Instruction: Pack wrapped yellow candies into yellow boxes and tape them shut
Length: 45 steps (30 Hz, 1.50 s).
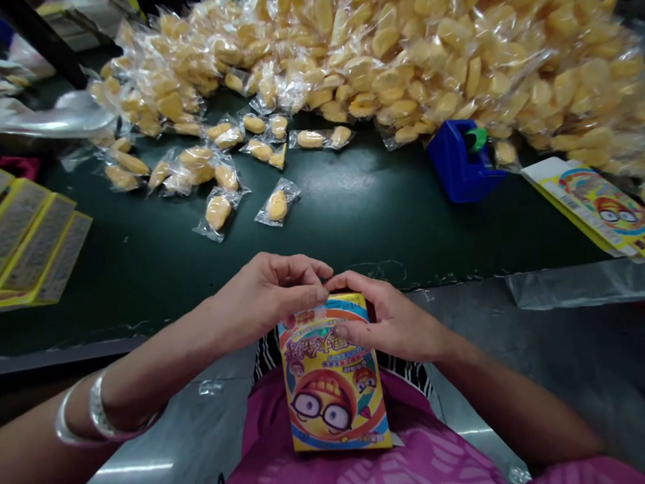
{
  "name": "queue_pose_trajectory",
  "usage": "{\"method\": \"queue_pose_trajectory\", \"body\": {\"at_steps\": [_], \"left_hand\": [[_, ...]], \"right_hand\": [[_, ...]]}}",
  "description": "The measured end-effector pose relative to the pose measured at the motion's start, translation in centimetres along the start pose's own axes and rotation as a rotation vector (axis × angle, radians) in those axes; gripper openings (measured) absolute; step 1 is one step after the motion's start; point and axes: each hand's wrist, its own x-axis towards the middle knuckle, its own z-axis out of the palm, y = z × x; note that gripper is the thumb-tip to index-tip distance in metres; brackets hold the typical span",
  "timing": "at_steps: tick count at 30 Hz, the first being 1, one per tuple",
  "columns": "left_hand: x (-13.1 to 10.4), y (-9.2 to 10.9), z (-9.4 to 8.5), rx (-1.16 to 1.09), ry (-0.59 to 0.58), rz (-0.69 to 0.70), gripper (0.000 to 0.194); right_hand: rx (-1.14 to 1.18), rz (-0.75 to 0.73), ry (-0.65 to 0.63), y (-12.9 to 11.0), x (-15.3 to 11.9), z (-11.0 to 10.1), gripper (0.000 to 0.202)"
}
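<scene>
One printed yellow box (334, 380) is on the person's side of the green table (349, 228), its long axis running toward the table, cartoon face (324, 407) at the end farther from it. The right hand (394, 322) grips the table end, thumb on the front; the left hand's (271, 295) fingers are bunched narrow there, whether pinching anything I cannot tell.

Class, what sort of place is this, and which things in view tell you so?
Probably a packing workshop: wrapped yellow pieces lie heaped on a green table, a tape dispenser stands beside the heap, and the right hand holds a printed box.
</scene>
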Motion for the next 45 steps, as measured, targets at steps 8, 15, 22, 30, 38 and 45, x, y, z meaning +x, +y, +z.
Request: {"method": "queue_pose_trajectory", "body": {"at_steps": [8, 15, 22, 30, 38, 45], "left_hand": [[0.3, -0.6, 0.5, -0.038, 0.031, -0.012, 0.019], [0.1, -0.5, 0.3, -0.124, -0.008, -0.043, 0.016], [-0.7, -0.8, -0.4, 0.006, -0.15, -0.07, 0.019], [-0.7, -1.5, -1.6, -0.187, -0.387, -0.207, 0.031], [-2.8, -2.6, -3.0, -0.258, -0.131, -0.06, 0.036], [0.8, -2.4, -1.9, -0.324, -0.118, 0.014, 0.053]], "right_hand": [[0.077, 0.047, 0.093, -0.3, -0.4, 1.2, 0.043], [-0.151, -0.073, 0.268, -0.9, -0.5, 2.5, 0.032], [-0.266, -0.118, 0.247, -1.4, -1.0, 3.0, 0.046], [-0.38, -0.135, 0.107, -3.4, -1.7, 4.0, 0.057], [-0.345, -0.159, 0.294, -2.4, 0.0, 1.5, 0.029], [-0.702, -0.319, 0.394, -2.1, -0.7, -3.3, 0.056]]}}
